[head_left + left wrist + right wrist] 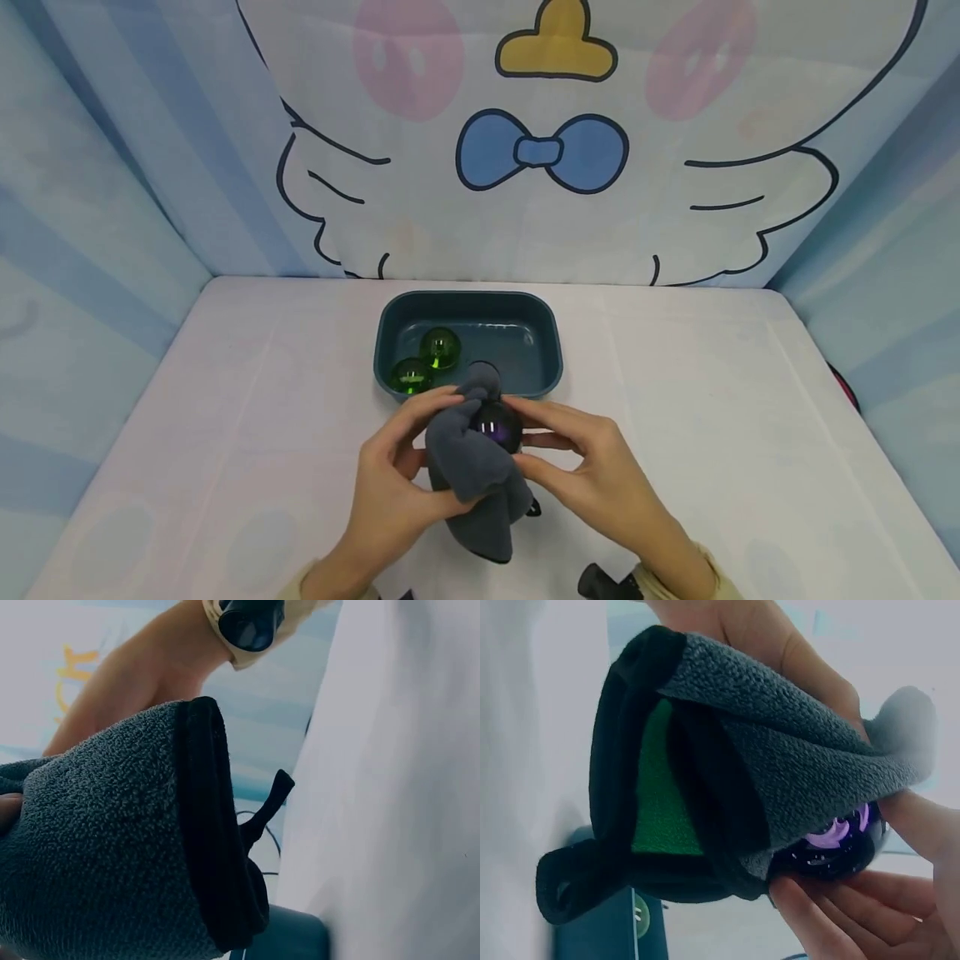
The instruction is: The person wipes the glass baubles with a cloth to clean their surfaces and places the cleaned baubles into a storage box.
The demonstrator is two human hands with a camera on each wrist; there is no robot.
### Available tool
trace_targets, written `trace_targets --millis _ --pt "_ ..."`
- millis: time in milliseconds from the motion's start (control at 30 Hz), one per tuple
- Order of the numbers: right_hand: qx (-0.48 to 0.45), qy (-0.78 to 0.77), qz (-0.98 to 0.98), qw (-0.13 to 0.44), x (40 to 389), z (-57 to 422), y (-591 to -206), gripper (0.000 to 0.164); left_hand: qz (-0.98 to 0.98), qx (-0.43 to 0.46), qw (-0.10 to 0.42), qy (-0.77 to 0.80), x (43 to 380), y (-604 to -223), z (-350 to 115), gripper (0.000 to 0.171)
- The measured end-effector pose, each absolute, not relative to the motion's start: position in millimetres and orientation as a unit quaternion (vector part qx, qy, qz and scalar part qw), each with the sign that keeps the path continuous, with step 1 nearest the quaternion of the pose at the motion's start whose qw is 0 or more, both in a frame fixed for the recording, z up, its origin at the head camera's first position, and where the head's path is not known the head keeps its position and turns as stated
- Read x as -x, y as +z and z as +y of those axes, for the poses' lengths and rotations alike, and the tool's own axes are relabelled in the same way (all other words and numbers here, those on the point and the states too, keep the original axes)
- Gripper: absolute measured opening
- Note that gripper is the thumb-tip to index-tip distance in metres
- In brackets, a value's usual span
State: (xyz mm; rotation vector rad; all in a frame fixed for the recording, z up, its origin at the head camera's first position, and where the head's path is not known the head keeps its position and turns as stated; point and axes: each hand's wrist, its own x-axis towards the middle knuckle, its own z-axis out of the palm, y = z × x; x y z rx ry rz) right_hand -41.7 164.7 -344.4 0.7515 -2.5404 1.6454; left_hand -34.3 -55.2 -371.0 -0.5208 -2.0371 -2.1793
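My left hand (pixel 397 492) grips a dark grey terry cloth (pixel 468 458) with black-bound edges and a small hanging loop. The cloth drapes over and against a glossy dark purple ball (pixel 498 427). My right hand (pixel 600 471) holds this ball from the right between thumb and fingers. In the right wrist view, the ball (pixel 832 847) shows purple markings below the folded cloth (pixel 795 765), whose fold has a green inside. The cloth (pixel 112 840) fills the lower left of the left wrist view and hides the ball there.
Just beyond my hands, a dark teal tray (pixel 517 333) stands on the white table (pixel 675 358). Two clear green balls, one farther back (pixel 440 347) and one nearer (pixel 411 377), lie in its left part. Light blue curtains (pixel 90 250) enclose the table's sides.
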Motion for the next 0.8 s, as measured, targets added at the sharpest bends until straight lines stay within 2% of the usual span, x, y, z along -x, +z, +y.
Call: trace_targets --millis 133,233,433,633,800 --pt "-0.272 0.522 -0.808 0.011 42.9 168.6 -341.3 0.059 -0.668 0.162 0.055 -0.724 34.5 -370.9 -55.0 0.071" --pt "-0.338 0.494 -0.8 0.047 44.3 171.8 -340.2 0.061 -0.665 0.16 0.054 -0.727 34.7 -370.9 -54.6 0.071" --pt "-0.453 0.446 -0.762 0.122 49.5 169.3 -343.9 0.038 -0.661 0.158 0.058 -0.731 33.2 -371.5 -54.3 0.071" --pt "-0.453 0.448 -0.757 0.144 50.0 167.3 -345.2 0.035 -0.676 0.17 0.078 -0.713 31.2 -370.5 -54.2 0.071" --pt "-0.381 0.494 -0.775 0.104 46.6 167.5 -347.0 0.042 -0.677 0.183 0.082 -0.708 30.9 -370.6 -53.8 0.071"
